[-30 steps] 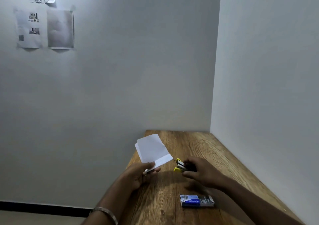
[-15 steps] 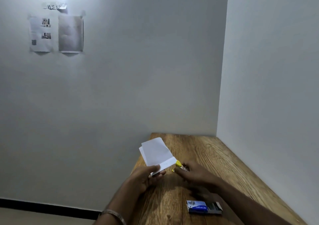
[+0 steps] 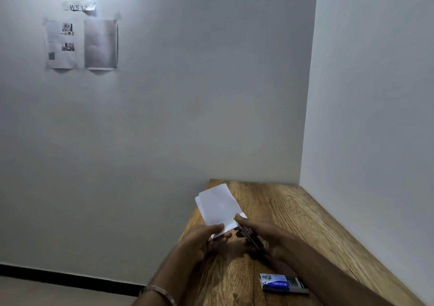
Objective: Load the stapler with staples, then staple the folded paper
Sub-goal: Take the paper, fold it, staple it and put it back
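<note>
The folded paper (image 3: 218,206) is pinched at its near corner by the left hand (image 3: 202,241), thumb on top and fingers curled below, and it is held in the air above the left side of the wooden table (image 3: 293,216). The stapler (image 3: 249,235) is gripped in the right hand (image 3: 263,234), with the fingers wrapped round its body; its nose is placed at the right near edge of the paper, where a small yellow tip is seen.

It is judged that the stapling step is in hand. For a good staple, the paper edge should be pushed fully into the mouth, all layers should be kept flat and aligned, and the stapler should be pressed in one firm squeeze.

The left edge of the table is close under the left hand, and a wall stands along the right. More free room is found toward the far end. The staple box (image 3: 283,283) lies near, just beside the right forearm.
</note>
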### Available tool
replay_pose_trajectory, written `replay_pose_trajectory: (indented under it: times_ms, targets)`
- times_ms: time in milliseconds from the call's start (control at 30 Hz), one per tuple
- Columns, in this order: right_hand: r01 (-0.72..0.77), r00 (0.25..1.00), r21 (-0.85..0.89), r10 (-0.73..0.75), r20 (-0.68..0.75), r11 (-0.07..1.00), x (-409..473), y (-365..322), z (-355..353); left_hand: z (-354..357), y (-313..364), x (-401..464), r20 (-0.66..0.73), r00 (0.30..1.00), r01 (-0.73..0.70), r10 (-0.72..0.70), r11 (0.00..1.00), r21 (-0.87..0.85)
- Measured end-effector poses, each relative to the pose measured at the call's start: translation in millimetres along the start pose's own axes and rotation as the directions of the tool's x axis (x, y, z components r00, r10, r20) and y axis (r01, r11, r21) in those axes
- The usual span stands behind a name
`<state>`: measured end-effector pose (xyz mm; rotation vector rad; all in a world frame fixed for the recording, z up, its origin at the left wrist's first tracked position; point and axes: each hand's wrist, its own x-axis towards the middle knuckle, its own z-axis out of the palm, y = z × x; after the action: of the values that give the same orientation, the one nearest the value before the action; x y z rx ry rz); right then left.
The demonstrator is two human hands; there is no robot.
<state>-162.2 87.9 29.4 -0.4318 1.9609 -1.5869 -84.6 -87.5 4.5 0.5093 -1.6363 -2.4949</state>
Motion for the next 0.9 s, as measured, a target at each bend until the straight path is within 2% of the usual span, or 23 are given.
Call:
replay_pose_trajectory:
  times_ms: [267, 400, 567, 733, 900]
  targets:
    - [-0.040, 0.999, 0.155, 0.042, -0.015, 0.987, 9.7, 4.6, 8.4, -0.5, 0.9, 0.2, 0.021, 1.000, 0.008, -0.008, 0.999, 0.036]
    - [-0.069, 0.997, 0.206, 0.061, 0.044, 0.976, 13.1, 6.5, 5.2, -0.6, 0.0, 0.6, 0.031, 1.000, -0.001, 0.000, 1.000, 0.031]
    - [-0.046, 0.998, 0.173, 0.040, 0.038, 0.984, 16.9, 8.7, 3.3, 0.4, -0.9, 0.2, 0.027, 1.000, -0.007, 0.006, 0.999, 0.050]
    - [-0.051, 0.999, 0.247, 0.047, 0.023, 0.968, 18.1, 10.9, 7.5, 1.7, -0.8, -1.2, 0.018, 1.000, -0.023, 0.021, 0.995, 0.100]
    - [-0.010, 1.000, 0.212, 0.013, -0.011, 0.977, 16.7, 9.0, 10.4, 1.1, -1.8, -1.0, 0.021, 1.000, -0.018, 0.016, 0.995, 0.098]
